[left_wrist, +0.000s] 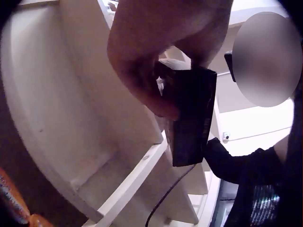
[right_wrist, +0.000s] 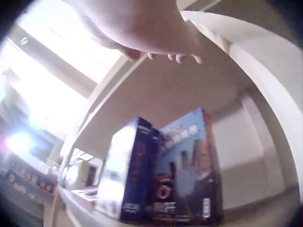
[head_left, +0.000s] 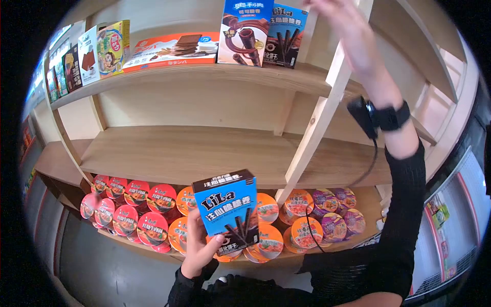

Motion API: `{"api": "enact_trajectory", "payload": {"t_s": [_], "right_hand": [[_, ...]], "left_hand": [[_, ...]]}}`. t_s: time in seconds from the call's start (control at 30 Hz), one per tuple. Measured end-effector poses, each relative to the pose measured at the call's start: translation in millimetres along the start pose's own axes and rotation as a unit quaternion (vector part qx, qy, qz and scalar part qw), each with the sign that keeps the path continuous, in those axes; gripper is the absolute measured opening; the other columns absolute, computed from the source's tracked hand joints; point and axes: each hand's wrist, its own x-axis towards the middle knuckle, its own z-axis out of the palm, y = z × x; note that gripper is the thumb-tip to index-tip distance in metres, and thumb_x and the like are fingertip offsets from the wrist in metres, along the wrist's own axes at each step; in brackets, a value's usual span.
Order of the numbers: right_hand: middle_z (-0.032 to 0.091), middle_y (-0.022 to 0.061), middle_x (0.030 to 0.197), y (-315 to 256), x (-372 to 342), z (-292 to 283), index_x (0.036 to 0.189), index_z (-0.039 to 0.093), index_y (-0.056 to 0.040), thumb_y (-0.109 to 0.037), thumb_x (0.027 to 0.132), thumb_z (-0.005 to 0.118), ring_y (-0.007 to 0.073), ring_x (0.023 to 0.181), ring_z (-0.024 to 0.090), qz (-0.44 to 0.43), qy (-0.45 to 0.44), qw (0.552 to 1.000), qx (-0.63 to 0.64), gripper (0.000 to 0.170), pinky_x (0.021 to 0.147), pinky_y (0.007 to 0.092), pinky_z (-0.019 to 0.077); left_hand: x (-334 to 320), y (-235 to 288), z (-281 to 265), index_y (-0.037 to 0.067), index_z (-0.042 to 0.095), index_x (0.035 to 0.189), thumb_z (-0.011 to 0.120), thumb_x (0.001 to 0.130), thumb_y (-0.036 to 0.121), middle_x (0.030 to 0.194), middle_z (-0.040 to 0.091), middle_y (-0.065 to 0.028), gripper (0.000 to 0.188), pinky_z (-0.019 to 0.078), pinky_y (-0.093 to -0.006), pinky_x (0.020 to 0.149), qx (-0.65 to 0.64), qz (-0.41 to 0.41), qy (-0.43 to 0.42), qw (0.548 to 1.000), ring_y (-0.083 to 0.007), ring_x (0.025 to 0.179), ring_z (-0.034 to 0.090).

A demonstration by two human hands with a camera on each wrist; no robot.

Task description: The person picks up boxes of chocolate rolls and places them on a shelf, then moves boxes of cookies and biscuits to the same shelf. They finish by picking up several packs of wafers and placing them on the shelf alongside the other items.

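LiLa box (head_left: 230, 215) is showing blue above black; left hand (head_left: 198, 248) is gripping its side; right hand (head_left: 353, 38) is hovering empty, fingers loose.

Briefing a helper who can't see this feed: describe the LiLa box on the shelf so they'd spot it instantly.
In the head view, follow the upper shelf right, almost to the pale wooden post. The LiLa box stands there, immediately right of the blue Oreo cocoa-roll box. Unlike that neighbour, it has a black lower part with dark straight sticks.
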Motion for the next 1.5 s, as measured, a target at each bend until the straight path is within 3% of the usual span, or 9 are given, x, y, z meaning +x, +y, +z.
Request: {"api": "enact_trajectory", "payload": {"t_s": [0.1, 0.17, 0.23, 0.37, 0.5, 0.57, 0.97, 1.23, 1.5], "right_hand": [[0.042, 0.0111, 0.132, -22.5, -51.3, 46.5, 0.13, 0.041, -0.0036, -0.021, 0.086, 0.061, 0.0224, 0.119, 0.045, -0.102, -0.273, 0.952, -0.094, 0.051, 0.094, 0.0369, 0.0422], [0.047, 0.0154, 0.128, -52.3, -78.0, 58.8, 0.131, 0.04, -0.0034, -0.019, 0.081, 0.067, 0.0258, 0.115, 0.05, 0.095, -0.411, 0.906, 0.027, 0.059, 0.086, 0.0376, 0.048], [0.054, 0.0184, 0.118, -49.0, -87.9, 63.3, 0.133, 0.039, -0.0036, -0.021, 0.079, 0.069, 0.0281, 0.104, 0.057, 0.056, -0.443, 0.894, 0.031, 0.064, 0.079, 0.0368, 0.051], [0.061, 0.0174, 0.103, -44.1, -61.9, 16.8, 0.121, 0.048, -0.0022, -0.019, 0.074, 0.071, 0.0272, 0.094, 0.062, -0.016, -0.353, 0.935, -0.041, 0.054, 0.081, 0.0339, 0.0488], [0.059, 0.0071, 0.108, -38.3, -25.3, -56.2, 0.123, 0.05, -0.0064, -0.034, 0.077, 0.071, 0.0177, 0.097, 0.057, 0.093, -0.162, 0.962, -0.2, 0.056, 0.08, 0.0298, 0.0493], [0.056, 0.008, 0.108, -54.9, 3.4, -55.8, 0.125, 0.046, -0.0008, -0.015, 0.074, 0.07, 0.0205, 0.107, 0.05, 0.197, -0.128, 0.953, -0.192, 0.058, 0.093, 0.0303, 0.0401], [0.057, 0.006, 0.111, 66.2, 50.0, -57.0, 0.125, 0.048, -0.0081, -0.034, 0.079, 0.069, 0.0159, 0.101, 0.056, 0.223, -0.17, 0.933, -0.226, 0.056, 0.082, 0.0325, 0.0498], [0.033, 0.0125, 0.135, 100.2, 58.3, -64.8, 0.13, 0.047, -0.0155, -0.039, 0.069, 0.072, 0.0282, 0.127, 0.034, 0.115, -0.158, 0.879, -0.435, 0.07, 0.105, 0.0396, 0.0313], [0.035, 0.0099, 0.135, 98.6, 57.5, -46.8, 0.13, 0.047, -0.0166, -0.029, 0.071, 0.073, 0.0238, 0.125, 0.039, 0.258, -0.085, 0.948, -0.168, 0.066, 0.096, 0.0399, 0.0405]], "left_hand": [[11.3, 1.6, 22.6, 0.004, 0.029, 0.128, 0.064, 0.076, 0.009, 0.123, 0.043, -0.013, 0.063, 0.0388, -0.0376, 0.096, -0.035, 0.061, -0.015, 0.997, -0.0202, 0.112, 0.047], [16.0, -5.4, 28.0, 0.004, 0.029, 0.127, 0.066, 0.076, 0.009, 0.124, 0.042, -0.0145, 0.063, 0.0394, -0.0379, 0.095, -0.005, 0.086, -0.041, 0.995, -0.0208, 0.112, 0.047], [21.1, -7.8, 41.2, 0.005, 0.027, 0.129, 0.067, 0.076, 0.01, 0.124, 0.042, -0.0156, 0.067, 0.0399, -0.0377, 0.094, -0.009, 0.15, -0.077, 0.986, -0.0214, 0.113, 0.047], [30.7, 1.0, 44.7, 0.006, 0.018, 0.135, 0.062, 0.081, 0.009, 0.128, 0.039, -0.0232, 0.07, 0.0417, -0.0401, 0.093, 0.024, 0.15, -0.14, 0.978, -0.0278, 0.113, 0.049], [52.6, 8.4, 31.9, 0.003, 0.031, 0.131, 0.06, 0.08, 0.007, 0.13, 0.039, -0.0226, 0.059, 0.0396, -0.0418, 0.096, 0.157, 0.217, -0.123, 0.955, -0.032, 0.113, 0.049], [69.6, 22.7, 31.2, 0.002, 0.035, 0.129, 0.061, 0.078, 0.006, 0.129, 0.04, -0.022, 0.058, 0.0386, -0.0425, 0.096, 0.172, 0.24, -0.101, 0.95, -0.0333, 0.114, 0.047], [45.0, 33.2, 13.1, 0.003, 0.038, 0.129, 0.065, 0.078, 0.008, 0.127, 0.04, -0.02, 0.058, 0.0381, -0.0419, 0.095, 0.3, 0.197, -0.113, 0.926, -0.0353, 0.115, 0.045], [10.3, 4.6, -13.4, 0.004, 0.032, 0.133, 0.062, 0.079, 0.006, 0.128, 0.037, -0.0167, 0.062, 0.0391, -0.0395, 0.097, 0.257, 0.069, -0.054, 0.963, -0.0262, 0.111, 0.051], [-4.0, -13.4, -8.0, 0.003, 0.029, 0.132, 0.061, 0.079, 0.002, 0.128, 0.038, -0.0155, 0.062, 0.0406, -0.0396, 0.095, 0.23, 0.038, -0.07, 0.97, -0.0251, 0.109, 0.054]]}}
